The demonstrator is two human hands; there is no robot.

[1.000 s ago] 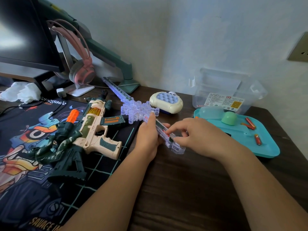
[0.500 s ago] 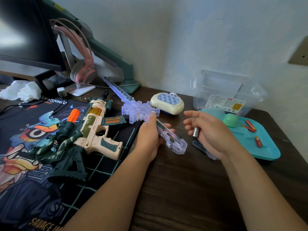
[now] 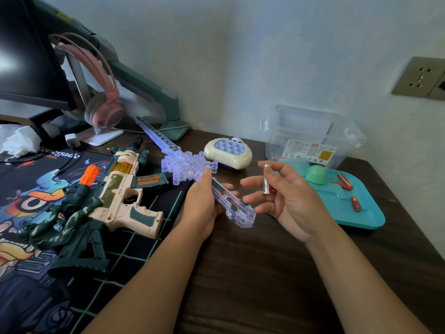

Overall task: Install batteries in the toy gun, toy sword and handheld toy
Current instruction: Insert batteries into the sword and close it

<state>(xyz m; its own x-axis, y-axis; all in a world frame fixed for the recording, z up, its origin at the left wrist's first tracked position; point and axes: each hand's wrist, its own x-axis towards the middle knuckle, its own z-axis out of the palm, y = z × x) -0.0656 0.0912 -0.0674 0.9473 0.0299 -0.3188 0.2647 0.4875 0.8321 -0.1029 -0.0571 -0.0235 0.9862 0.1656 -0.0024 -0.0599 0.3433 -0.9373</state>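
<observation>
Now the toy sword is being loaded, one battery held ready.

A clear plastic toy sword [image 3: 192, 166] with a snowflake guard is lain on the dark wooden counter [image 3: 252, 273], its handle gripped by the fingers [image 3: 226, 188] of the left hand [image 3: 201, 206]. A silver-and-red cylindrical battery [image 3: 266, 179] is pinched upright in the right hand [image 3: 286, 198], just to 3 o'clock of the handle, not touching it. A battery appears to be seated already in the open handle bay. The next move is judged to need the battery tipped level, its poles matched, then pressed into the bay. A cream-and-green plastic toy gun [image 3: 113, 189] is lain at 9 o'clock, a cream oval handheld toy [image 3: 228, 153] at 12 o'clock, and spare batteries on a teal plastic tray [image 3: 368, 215] at 3 o'clock.
</observation>
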